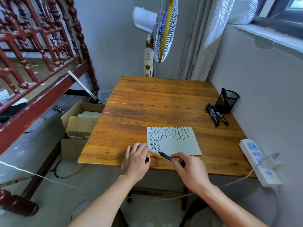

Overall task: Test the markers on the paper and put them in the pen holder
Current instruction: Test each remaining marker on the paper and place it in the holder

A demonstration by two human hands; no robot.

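A white paper (178, 145) with several black squiggly lines lies near the front edge of the wooden table (147, 104). My right hand (190, 169) grips a black marker (165, 156), its tip touching the paper's lower left part. My left hand (136, 159) rests beside the paper's left edge and holds a small black marker cap (147, 159). Three black markers (216, 114) lie together at the right of the table. Right behind them stands a black mesh pen holder (227, 101) with one marker inside.
A white power strip (259, 161) hangs over the table's right front corner, its cable running down. A standing fan (157, 35) is behind the table. An open cardboard box (78, 123) sits on the floor at the left, beside a red wooden bed frame (37, 63).
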